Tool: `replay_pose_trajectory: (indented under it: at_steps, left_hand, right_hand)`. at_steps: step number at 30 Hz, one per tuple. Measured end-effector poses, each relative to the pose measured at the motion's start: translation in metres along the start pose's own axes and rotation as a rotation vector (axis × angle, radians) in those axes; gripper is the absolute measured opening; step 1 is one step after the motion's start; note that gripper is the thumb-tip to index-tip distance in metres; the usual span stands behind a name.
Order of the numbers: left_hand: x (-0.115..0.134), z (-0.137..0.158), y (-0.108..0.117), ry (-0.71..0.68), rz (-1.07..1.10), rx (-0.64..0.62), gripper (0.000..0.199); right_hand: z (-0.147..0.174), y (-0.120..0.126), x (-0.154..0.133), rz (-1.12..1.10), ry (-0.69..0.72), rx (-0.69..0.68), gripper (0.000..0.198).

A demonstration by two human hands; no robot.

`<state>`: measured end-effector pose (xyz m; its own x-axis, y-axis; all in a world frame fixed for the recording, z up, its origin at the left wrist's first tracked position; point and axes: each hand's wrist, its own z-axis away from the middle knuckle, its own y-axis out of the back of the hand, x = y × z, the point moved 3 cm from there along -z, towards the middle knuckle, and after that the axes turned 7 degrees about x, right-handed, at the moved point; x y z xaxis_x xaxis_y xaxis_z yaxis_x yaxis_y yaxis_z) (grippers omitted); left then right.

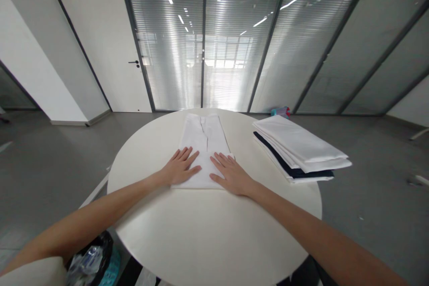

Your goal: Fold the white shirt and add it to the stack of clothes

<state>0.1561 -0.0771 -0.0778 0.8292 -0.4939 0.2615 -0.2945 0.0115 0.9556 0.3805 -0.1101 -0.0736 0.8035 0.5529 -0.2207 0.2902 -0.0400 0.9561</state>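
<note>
Bare arms (288, 208) are stretched over the table (214, 241). White cloth (204, 172) is laid flat near table ctr., under L hand (181, 170) & R hand (233, 174); fingers are spread wide, nothing gripped. Folding of this pc. looks well along, approx. smooth; whether more folds are left can't be told. At R, a stack (301, 143) is already folded, incl. a navy layer (315, 174); the cloth isn't on it yet.

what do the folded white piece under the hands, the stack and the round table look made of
Folded white piece: matte cloth, judging by its soft creases; fibre unclear.
Stack: likely similar matte cloth, white with a dark layer, its folded edges softly rounded.
Round table: smooth, faintly glossy top, perhaps laminate; soft sheen, no visible grain.
</note>
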Motion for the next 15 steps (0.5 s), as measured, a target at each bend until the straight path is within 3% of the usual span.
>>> replay_pose_trajectory:
  at_steps: [6, 15]
  left_hand:
    - [0.005, 0.008, -0.001, -0.024, -0.062, -0.035, 0.078]
    - [0.029, 0.050, 0.007, -0.123, -0.115, -0.039, 0.082]
  right_hand:
    - [0.008, 0.002, -0.006, 0.017, 0.003, 0.003, 0.076]
    - [0.052, 0.017, -0.042, 0.038, 0.047, 0.008, 0.073]
